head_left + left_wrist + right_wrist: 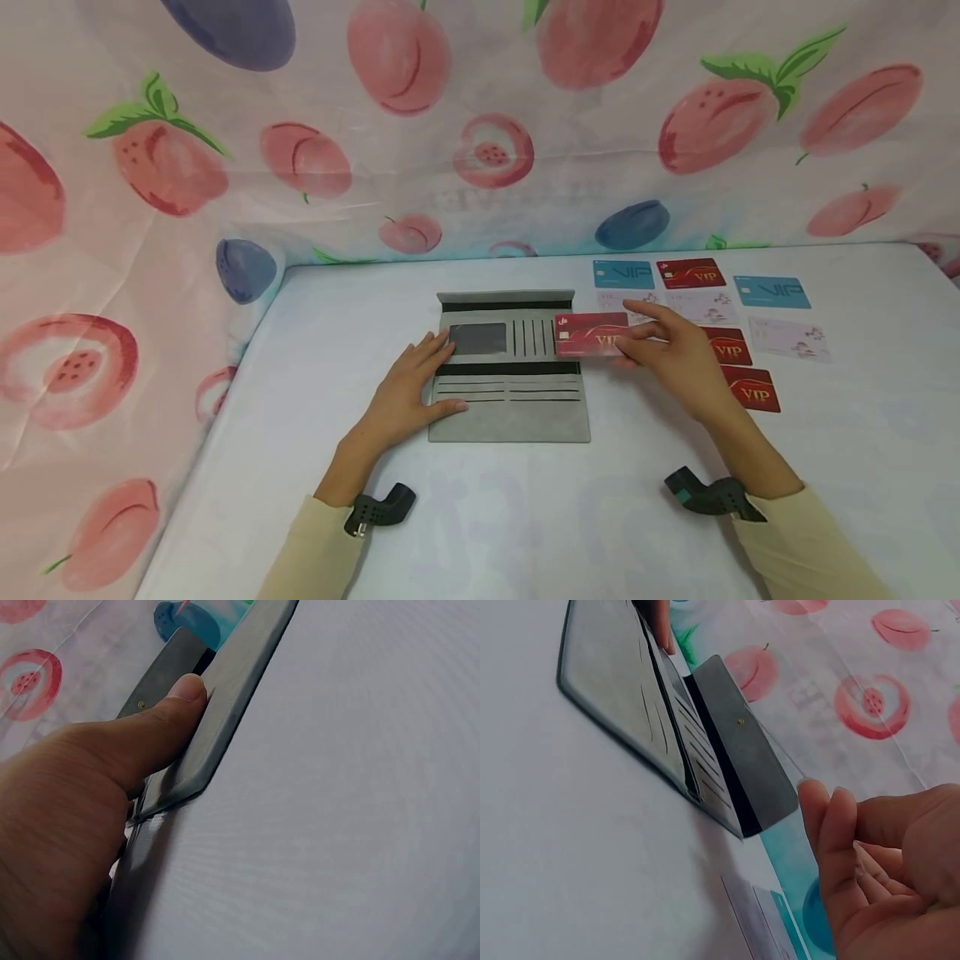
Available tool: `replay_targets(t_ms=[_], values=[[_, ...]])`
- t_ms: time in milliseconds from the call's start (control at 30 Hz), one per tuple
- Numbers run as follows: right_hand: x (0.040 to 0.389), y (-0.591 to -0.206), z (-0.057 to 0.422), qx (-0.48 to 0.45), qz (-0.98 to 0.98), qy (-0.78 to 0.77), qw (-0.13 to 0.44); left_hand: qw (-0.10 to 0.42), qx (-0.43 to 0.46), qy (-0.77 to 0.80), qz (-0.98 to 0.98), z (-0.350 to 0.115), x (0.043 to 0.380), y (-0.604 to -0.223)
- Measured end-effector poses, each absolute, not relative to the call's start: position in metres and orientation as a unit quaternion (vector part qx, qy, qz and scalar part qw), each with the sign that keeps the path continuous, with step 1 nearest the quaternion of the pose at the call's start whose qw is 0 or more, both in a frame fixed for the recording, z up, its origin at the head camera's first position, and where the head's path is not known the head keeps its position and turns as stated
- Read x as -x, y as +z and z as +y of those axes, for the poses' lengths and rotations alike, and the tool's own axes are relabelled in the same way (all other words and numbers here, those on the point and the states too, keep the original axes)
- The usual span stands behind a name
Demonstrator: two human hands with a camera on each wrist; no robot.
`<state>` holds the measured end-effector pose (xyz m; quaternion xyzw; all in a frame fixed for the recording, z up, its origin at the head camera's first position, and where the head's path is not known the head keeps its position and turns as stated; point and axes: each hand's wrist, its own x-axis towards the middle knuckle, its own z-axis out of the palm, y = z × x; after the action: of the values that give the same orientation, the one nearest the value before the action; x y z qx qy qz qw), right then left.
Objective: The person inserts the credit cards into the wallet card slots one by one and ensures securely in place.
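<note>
A grey wallet (510, 423) lies unfolded on the white table, with card slots, a dark clear window and a raised top flap (739, 735). My left hand (408, 387) rests on its left edge, fingers spread over the window's side and thumb on the lower panel; the left wrist view shows that thumb (161, 724) lying along the wallet's border. My right hand (671, 354) pinches a red VIP card (581, 333) by its right end. In the head view the card's left end overlaps the wallet's right edge, beside the upright slots.
Several cards are spread to the right: blue VIP cards (772, 292), red VIP cards (752, 389) and pale flowered cards (789, 337). Some lie partly behind my right hand. A fruit-patterned cloth (375, 183) rises along the table's back and left.
</note>
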<state>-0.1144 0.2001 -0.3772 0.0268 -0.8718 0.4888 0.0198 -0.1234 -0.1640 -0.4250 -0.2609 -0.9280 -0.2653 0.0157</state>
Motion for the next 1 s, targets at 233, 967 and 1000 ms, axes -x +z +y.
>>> replay_targets(t_ms=[233,967,1000], values=[[0.122,-0.377,0.183,0.002,-0.861,0.508,0.013,0.017,0.266,-0.269,-0.925,-0.164,0.124,-0.424],[0.142,-0.390,0.150,0.022,-0.857,0.514,0.006,0.010,0.257,-0.265,-0.929,-0.165,0.124,-0.422],[0.142,-0.390,0.148,0.022,-0.857,0.514,0.005,0.010,0.257,-0.265,-0.930,-0.165,0.124,-0.422]])
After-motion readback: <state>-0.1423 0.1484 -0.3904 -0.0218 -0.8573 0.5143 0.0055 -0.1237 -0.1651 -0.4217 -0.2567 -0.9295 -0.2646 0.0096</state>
